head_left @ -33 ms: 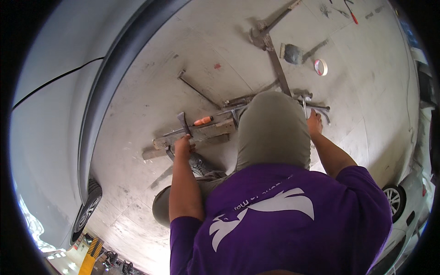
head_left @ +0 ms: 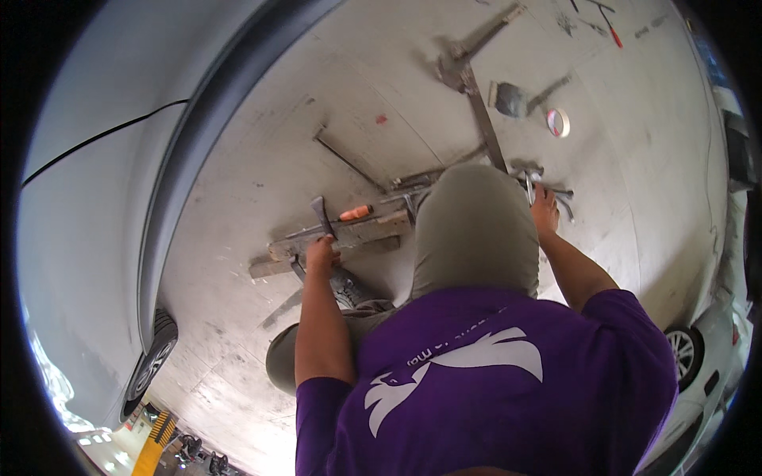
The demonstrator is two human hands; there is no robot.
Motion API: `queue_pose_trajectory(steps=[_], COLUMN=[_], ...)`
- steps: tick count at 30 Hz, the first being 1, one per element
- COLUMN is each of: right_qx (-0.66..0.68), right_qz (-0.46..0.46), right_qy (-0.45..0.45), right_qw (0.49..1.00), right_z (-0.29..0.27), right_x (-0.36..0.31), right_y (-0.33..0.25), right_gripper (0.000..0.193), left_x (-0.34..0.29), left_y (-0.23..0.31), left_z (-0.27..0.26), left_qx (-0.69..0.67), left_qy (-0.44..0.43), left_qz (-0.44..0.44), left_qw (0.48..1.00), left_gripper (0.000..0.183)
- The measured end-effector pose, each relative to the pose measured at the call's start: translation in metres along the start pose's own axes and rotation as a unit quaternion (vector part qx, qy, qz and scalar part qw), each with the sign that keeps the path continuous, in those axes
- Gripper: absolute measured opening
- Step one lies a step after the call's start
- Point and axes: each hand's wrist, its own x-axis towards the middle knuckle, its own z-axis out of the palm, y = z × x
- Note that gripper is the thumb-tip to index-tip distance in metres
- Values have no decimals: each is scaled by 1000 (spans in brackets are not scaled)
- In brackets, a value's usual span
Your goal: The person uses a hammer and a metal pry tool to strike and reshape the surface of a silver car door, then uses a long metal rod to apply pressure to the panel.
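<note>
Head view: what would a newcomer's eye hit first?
Likely the purple shirt with its white emblem, filling the lower middle, then the pale car body bulging along the left side. Next, the small orange handle, left of centre, beside the dark metal tool at the left hand. At upper right, the roll of tape stands out against the floor.

Both arms (head_left: pixel 323 341) reach forward, well apart, the left hand (head_left: pixel 322 254) clenched, the right hand (head_left: pixel 544 211) seemingly curled.
</note>
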Motion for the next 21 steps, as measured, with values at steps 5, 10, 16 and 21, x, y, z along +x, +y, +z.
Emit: queue_pose_trajectory(steps=[5, 10, 16, 21], right_qx=[141, 160, 74, 39], right_qz=[-271, -397, -476, -496], right_qy=[-287, -390, -414, -412], right_qw=[908, 816, 773, 763], right_z=[-45, -62, -42, -27], right_x=[38, 6, 11, 22], right_y=[-111, -169, -214, -232], right_gripper=[40, 37, 33, 31], left_x=[-4, -102, -129, -130], left_y=[0, 46, -10, -38], left_z=[-21, -57, -113, -114], left_qx=[179, 276, 372, 347], left_qy=[-8, 6, 59, 22], left_qz=[209, 325, 302, 267], left_qw=[961, 905, 876, 899], left_gripper=[45, 47, 54, 56])
